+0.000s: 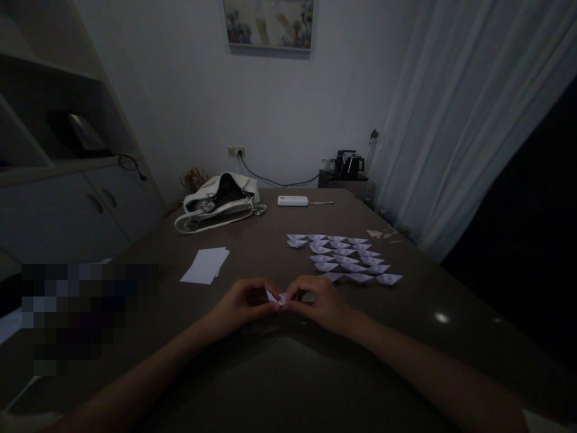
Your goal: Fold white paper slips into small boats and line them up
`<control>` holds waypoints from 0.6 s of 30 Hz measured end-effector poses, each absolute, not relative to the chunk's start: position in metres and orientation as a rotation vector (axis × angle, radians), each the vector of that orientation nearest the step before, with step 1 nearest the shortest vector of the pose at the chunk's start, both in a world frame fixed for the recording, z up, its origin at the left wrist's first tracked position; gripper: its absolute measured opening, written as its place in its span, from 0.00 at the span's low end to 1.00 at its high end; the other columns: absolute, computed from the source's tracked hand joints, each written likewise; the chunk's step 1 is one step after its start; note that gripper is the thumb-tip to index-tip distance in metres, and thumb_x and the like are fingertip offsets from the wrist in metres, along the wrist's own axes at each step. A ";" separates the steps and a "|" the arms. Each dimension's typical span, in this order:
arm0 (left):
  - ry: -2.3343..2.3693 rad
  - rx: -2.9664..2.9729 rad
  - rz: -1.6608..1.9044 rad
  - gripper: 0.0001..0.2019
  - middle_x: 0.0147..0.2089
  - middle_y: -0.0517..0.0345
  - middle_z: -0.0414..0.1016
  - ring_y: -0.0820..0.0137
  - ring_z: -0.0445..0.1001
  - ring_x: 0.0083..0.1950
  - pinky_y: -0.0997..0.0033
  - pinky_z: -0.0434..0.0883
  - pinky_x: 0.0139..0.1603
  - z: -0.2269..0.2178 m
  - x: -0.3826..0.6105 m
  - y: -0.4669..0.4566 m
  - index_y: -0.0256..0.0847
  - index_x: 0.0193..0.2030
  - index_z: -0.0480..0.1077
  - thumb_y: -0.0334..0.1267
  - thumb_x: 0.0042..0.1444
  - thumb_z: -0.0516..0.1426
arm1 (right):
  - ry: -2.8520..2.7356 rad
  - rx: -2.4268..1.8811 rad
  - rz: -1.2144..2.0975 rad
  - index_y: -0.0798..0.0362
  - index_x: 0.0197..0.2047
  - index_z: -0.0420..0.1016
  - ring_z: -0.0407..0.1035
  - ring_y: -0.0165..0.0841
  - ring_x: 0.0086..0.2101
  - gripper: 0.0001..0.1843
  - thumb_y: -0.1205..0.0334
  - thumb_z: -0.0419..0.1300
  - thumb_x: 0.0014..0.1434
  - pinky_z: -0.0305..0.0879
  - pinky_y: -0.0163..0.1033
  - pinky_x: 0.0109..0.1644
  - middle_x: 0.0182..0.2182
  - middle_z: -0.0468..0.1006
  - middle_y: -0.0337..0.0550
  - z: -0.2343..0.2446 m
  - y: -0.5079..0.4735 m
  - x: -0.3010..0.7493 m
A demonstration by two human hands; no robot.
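Dim table (252,237), seemingly folded paper (276,296) between hands (238,304) (327,307)

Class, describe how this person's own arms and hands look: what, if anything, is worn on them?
The left hand and right hand are bare: no gloves, and no jewellery visible. Both forearms are uncovered, without watch or bracelet. A pale edge, probably a sleeve, shows on the right arm.

Dim, underexposed, cool grey cast. Bench (256,231) near-black close to camera; hard glare spot (442,317) on its right side, fainter one farther right. Soft shadow below left hand (246,304) and right hand (323,305). Wide-angle stretch tilts cabinet (67,207) and curtain (415,138) at edges. Left side pixelated.
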State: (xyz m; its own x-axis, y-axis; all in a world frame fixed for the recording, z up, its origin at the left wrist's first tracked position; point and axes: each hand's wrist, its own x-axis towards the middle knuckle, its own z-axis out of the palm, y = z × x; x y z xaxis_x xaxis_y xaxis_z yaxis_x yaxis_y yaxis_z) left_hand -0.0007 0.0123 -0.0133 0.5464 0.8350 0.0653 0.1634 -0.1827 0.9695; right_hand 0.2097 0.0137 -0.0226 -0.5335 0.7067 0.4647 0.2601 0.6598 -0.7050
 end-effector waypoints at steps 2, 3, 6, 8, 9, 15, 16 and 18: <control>0.872 1.694 0.752 0.10 0.39 0.52 0.78 0.66 0.76 0.40 0.67 0.72 0.43 -0.015 -0.001 0.013 0.35 0.36 0.72 0.37 0.49 0.63 | -2.142 -0.723 0.675 0.55 0.31 0.75 0.71 0.30 0.30 0.10 0.57 0.62 0.57 0.66 0.34 0.36 0.29 0.76 0.42 -0.024 0.015 0.210; 0.880 1.709 0.746 0.09 0.38 0.52 0.78 0.66 0.76 0.40 0.66 0.72 0.44 -0.015 -0.001 0.013 0.35 0.36 0.72 0.37 0.49 0.63 | -2.161 -0.711 0.642 0.55 0.31 0.75 0.71 0.30 0.31 0.09 0.57 0.62 0.57 0.66 0.35 0.36 0.30 0.76 0.42 -0.025 0.015 0.210; 0.896 1.789 0.724 0.09 0.39 0.53 0.78 0.65 0.76 0.40 0.67 0.73 0.43 -0.014 -0.002 0.013 0.36 0.36 0.73 0.38 0.50 0.63 | -2.212 -0.678 0.563 0.54 0.32 0.74 0.71 0.31 0.33 0.07 0.59 0.61 0.58 0.66 0.36 0.38 0.31 0.77 0.42 -0.024 0.014 0.211; 0.898 1.861 0.724 0.09 0.38 0.53 0.78 0.66 0.76 0.39 0.68 0.73 0.43 -0.012 -0.003 0.012 0.36 0.36 0.73 0.38 0.50 0.63 | -2.229 -0.657 0.530 0.54 0.32 0.74 0.71 0.31 0.33 0.07 0.60 0.60 0.59 0.66 0.36 0.38 0.31 0.77 0.43 -0.023 0.013 0.210; 0.897 1.897 0.730 0.09 0.38 0.53 0.78 0.66 0.76 0.39 0.68 0.73 0.42 -0.010 -0.003 0.011 0.36 0.36 0.73 0.38 0.50 0.63 | -2.233 -0.647 0.511 0.54 0.33 0.74 0.72 0.32 0.34 0.07 0.61 0.59 0.59 0.66 0.36 0.39 0.31 0.77 0.44 -0.023 0.012 0.210; 0.828 2.101 0.761 0.07 0.40 0.51 0.77 0.66 0.76 0.41 0.71 0.72 0.42 -0.007 -0.004 0.010 0.36 0.33 0.74 0.38 0.52 0.62 | -2.292 -0.612 0.428 0.54 0.39 0.75 0.71 0.32 0.36 0.07 0.61 0.60 0.59 0.66 0.36 0.40 0.34 0.77 0.45 -0.026 0.014 0.211; 0.821 2.122 0.768 0.07 0.40 0.51 0.77 0.66 0.76 0.41 0.71 0.72 0.41 -0.008 -0.005 0.011 0.36 0.32 0.73 0.38 0.52 0.62 | -2.300 -0.617 0.431 0.54 0.39 0.76 0.71 0.32 0.35 0.07 0.61 0.60 0.59 0.66 0.36 0.40 0.34 0.77 0.44 -0.027 0.014 0.211; 0.811 2.144 0.780 0.06 0.40 0.52 0.77 0.67 0.76 0.40 0.72 0.72 0.41 -0.009 -0.005 0.011 0.36 0.31 0.73 0.38 0.52 0.62 | -2.304 -0.622 0.441 0.54 0.40 0.76 0.71 0.32 0.36 0.07 0.61 0.61 0.58 0.66 0.36 0.40 0.35 0.76 0.44 -0.029 0.015 0.211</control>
